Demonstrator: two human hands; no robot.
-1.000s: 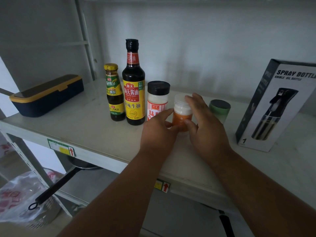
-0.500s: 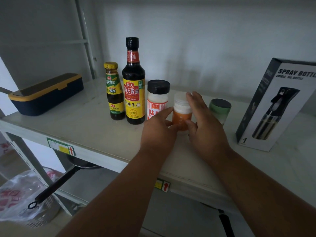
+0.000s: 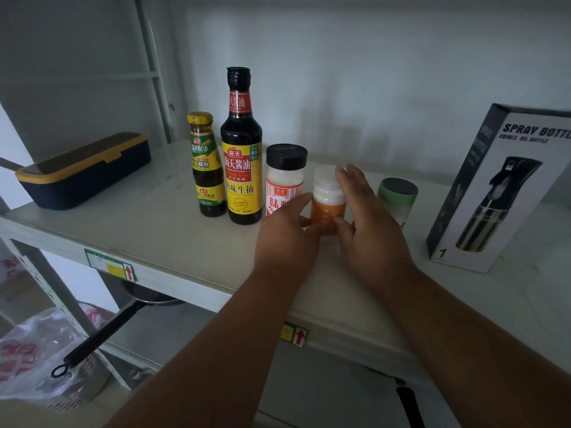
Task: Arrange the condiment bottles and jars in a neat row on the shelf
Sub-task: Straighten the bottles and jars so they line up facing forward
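Hands unmoved; two bottles [image 3: 241, 149], three jars [image 3: 327, 202].

1. Small dark glass bottle with a yellow cap and green-yellow label [image 3: 206, 168], upright at the row's left end on the white shelf [image 3: 148, 233].
2. Tall dark soy sauce bottle with a black cap and yellow-red label [image 3: 241, 156], upright, just beside it.
3. White plastic shaker jar with a black lid [image 3: 284, 177], next in line.
4. Small clear jar with orange contents and a white lid [image 3: 327, 205], upright, slightly forward.
5. Green round jar with a dark lid [image 3: 397, 196], apart, rightmost.

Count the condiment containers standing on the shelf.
5, left to right: yellow-capped bottle, tall soy sauce bottle, black-lidded shaker, orange jar between both hands, green jar. Nothing seems hidden.
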